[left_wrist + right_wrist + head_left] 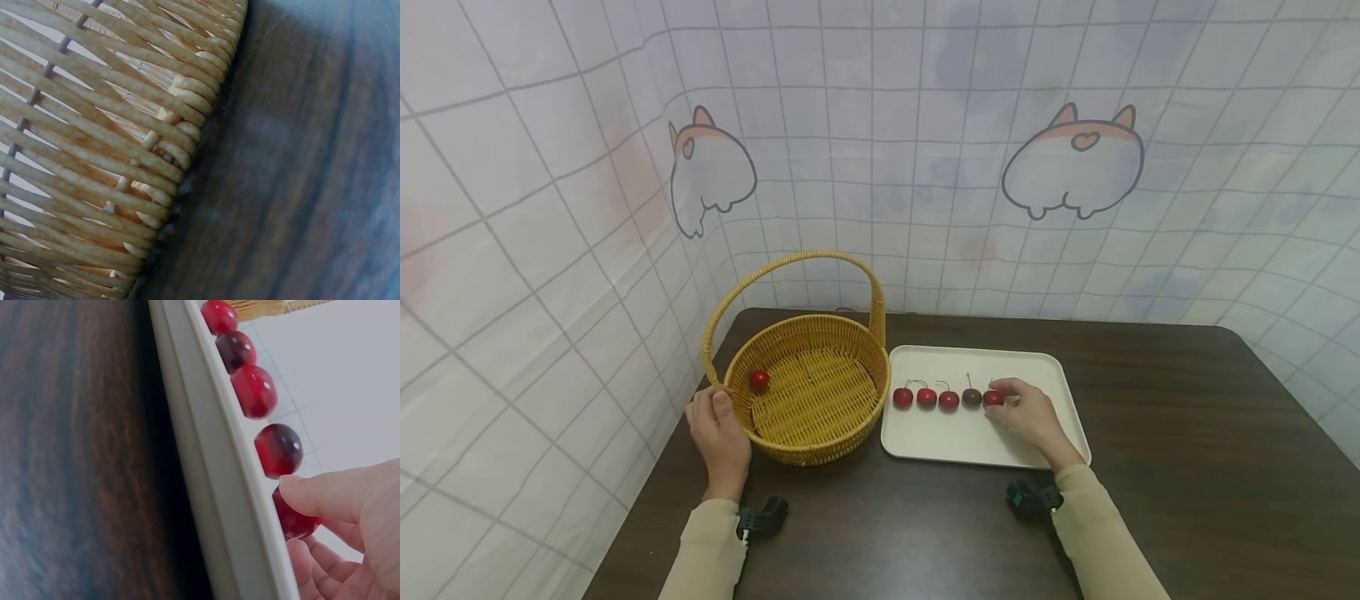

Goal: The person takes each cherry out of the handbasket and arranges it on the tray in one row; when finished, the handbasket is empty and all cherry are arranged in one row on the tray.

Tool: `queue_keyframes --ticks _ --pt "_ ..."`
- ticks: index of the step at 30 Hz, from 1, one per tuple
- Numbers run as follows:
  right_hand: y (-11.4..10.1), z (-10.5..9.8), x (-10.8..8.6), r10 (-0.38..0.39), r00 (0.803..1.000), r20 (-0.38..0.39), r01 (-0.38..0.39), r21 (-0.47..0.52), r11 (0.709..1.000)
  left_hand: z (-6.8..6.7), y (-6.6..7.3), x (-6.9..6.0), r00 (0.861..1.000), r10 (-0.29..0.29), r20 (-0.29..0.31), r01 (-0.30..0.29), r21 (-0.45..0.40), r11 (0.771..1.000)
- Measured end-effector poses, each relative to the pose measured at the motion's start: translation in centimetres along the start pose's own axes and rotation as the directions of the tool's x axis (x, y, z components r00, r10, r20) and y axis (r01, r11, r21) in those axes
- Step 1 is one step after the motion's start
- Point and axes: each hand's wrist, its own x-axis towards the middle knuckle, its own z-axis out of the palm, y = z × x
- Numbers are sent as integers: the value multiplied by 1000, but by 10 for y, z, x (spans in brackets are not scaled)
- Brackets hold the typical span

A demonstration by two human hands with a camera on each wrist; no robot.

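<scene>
A row of several cherries lies across the white tray [977, 442], most with stems showing. At the row's right end my right hand [1030, 418] pinches a red cherry [993, 397] between thumb and fingers; the right wrist view shows the thumb [331, 495] against that cherry [294, 519]. Beside it sits a darker cherry [972, 397]. My left hand [721, 437] grips the left rim of the yellow woven basket [812, 454], near the foot of its handle. Inside the basket, at the left, rests one red cherry [759, 381]. The left wrist view shows only basket weave [106, 137] and tabletop, not the hand.
Basket and tray stand side by side on a dark wooden table [1187, 433]. The tall arched handle [820, 254] rises over the basket. A white gridded cloth [925, 167] with cartoon animals hangs behind the table and along its left side.
</scene>
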Motion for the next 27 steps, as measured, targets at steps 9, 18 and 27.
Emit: queue_keyframes --ticks 9,18,27 --pt "-1 -1 -1 16 1000 7 -16 11 1000 0 -1 0 1000 -2 1 2 8 1000" --pt "-3 -1 -1 12 1000 9 -12 12 1000 0 1 1 1000 -8 -1 8 8 1000" --pt "-1 -15 -2 -10 996 91 5 59 998 1 -1 0 1000 8 -11 -8 -1 1000"
